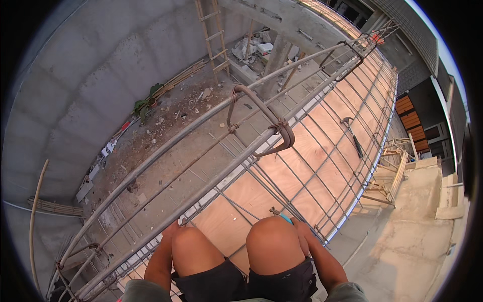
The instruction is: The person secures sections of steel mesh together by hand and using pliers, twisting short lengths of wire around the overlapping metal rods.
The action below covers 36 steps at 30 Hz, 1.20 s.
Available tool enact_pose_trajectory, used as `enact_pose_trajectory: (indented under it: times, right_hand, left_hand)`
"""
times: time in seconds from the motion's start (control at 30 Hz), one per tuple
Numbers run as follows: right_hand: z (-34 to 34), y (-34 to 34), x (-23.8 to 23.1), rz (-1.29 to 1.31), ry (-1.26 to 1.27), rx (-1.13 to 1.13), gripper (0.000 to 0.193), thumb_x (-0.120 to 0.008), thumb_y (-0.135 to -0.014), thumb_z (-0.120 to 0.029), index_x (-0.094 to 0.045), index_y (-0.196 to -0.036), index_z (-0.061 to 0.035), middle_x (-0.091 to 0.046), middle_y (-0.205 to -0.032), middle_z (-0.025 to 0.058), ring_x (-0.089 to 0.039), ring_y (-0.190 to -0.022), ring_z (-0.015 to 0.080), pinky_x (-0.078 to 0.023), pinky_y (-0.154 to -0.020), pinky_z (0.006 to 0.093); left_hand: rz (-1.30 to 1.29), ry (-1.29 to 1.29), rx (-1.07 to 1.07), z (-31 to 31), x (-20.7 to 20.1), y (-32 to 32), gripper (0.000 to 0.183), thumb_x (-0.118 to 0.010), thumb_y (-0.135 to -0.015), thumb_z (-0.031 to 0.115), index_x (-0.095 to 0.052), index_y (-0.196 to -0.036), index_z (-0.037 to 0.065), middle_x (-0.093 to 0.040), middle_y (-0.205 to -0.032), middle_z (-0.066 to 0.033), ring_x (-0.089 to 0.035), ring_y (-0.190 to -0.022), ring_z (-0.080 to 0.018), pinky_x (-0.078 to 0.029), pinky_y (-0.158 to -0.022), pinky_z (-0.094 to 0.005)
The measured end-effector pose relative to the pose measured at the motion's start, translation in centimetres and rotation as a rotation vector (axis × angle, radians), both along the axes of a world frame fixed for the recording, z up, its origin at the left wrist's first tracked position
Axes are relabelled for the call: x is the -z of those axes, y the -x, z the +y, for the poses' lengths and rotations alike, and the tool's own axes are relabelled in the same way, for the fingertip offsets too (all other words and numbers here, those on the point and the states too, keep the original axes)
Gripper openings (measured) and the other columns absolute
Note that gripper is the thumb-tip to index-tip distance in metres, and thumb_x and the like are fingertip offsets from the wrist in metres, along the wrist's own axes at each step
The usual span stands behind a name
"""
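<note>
My left hand (172, 229) is beside my left knee, against the long steel bars of the rebar beam cage (221, 173). The knee hides most of its fingers, so what it grips does not show. Past my right knee, my right hand (301, 229) is closed on a teal-handled tool (286, 218) with a rusty metal head, perhaps pincers; the knee covers part of it. Under both hands spreads a rebar mesh (312, 173) over plywood sheets (226, 201). A bent stirrup (261, 113) is tied with wire around the cage bars ahead.
A claw hammer (353, 138) lies on the mesh ahead to the right. Left of the cage, the slab edge drops to a rubble-strewn floor (171, 121) beside a grey wall (90, 75). A wooden ladder (214, 38) leans ahead. Scaffolding timber (395, 171) stands below right.
</note>
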State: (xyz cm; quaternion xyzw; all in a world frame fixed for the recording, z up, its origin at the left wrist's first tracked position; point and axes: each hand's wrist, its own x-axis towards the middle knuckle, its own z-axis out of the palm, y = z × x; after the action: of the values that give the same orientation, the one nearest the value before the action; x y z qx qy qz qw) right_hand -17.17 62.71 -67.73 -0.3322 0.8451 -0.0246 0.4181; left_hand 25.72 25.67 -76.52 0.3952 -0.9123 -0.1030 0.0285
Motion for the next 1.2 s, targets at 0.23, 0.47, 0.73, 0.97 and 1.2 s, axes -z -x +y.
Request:
enact_pose_trajectory:
  times: [0.23, 0.47, 0.73, 0.97, 1.2]
  right_hand:
    - [1.9, -9.2, -6.8, 0.258, 0.1, 0.423, 0.046, -0.074, -0.079, -0.03, -0.06, -0.117, -0.0088, -0.072, -0.091, 0.0224, -0.069, -0.088, 0.0446, -0.053, -0.078, 0.0544]
    - [3.5, -13.3, -6.0, 0.312, 0.169, 0.585, 0.039, -0.072, -0.079, -0.03, -0.063, -0.112, -0.0103, -0.072, -0.087, 0.0226, -0.069, -0.084, 0.0457, -0.053, -0.076, 0.0549]
    - [2.3, -12.5, -7.5, 0.525, 0.23, 0.588, 0.042, -0.072, -0.075, -0.022, -0.061, -0.114, -0.0104, -0.071, -0.087, 0.0226, -0.069, -0.086, 0.0454, -0.053, -0.076, 0.0556]
    - [7.0, -13.3, -16.2, 0.589, 0.069, 0.523, 0.045, -0.069, -0.073, -0.014, -0.06, -0.117, -0.0074, -0.071, -0.093, 0.021, -0.068, -0.089, 0.0453, -0.052, -0.078, 0.0564]
    - [9.8, -16.1, -12.4, 0.39, -0.151, 0.543, 0.046, -0.071, -0.075, -0.016, -0.06, -0.119, -0.0081, -0.071, -0.092, 0.0198, -0.068, -0.089, 0.0446, -0.053, -0.079, 0.0542]
  left_hand:
    - [0.1, -0.123, 0.08, 0.1, 0.3, -0.2, 0.055, -0.075, -0.083, 0.027, -0.058, -0.131, 0.008, -0.064, -0.091, -0.0049, -0.067, -0.082, -0.0287, -0.054, -0.068, -0.0439]
    - [0.015, -0.179, 0.058, -1.0, 1.6, -1.4, 0.064, -0.081, -0.077, 0.032, -0.057, -0.131, 0.009, -0.064, -0.09, -0.0043, -0.067, -0.083, -0.0296, -0.053, -0.069, -0.046]
    - [-0.024, -0.181, 0.026, -3.3, 2.1, -1.0, 0.063, -0.076, -0.082, 0.052, -0.058, -0.125, 0.009, -0.065, -0.098, -0.0066, -0.068, -0.089, -0.0328, -0.052, -0.071, -0.0483]
    - [0.084, -0.084, 0.09, -0.3, 0.9, -0.5, 0.061, -0.067, -0.091, 0.049, -0.057, -0.137, 0.01, -0.068, -0.104, -0.0078, -0.069, -0.087, -0.0328, -0.053, -0.072, -0.0472]
    - [0.022, -0.14, 0.049, 0.8, 0.6, 0.0, 0.065, -0.071, -0.088, 0.048, -0.056, -0.136, 0.008, -0.066, -0.099, -0.0066, -0.068, -0.085, -0.0304, -0.052, -0.069, -0.0465]
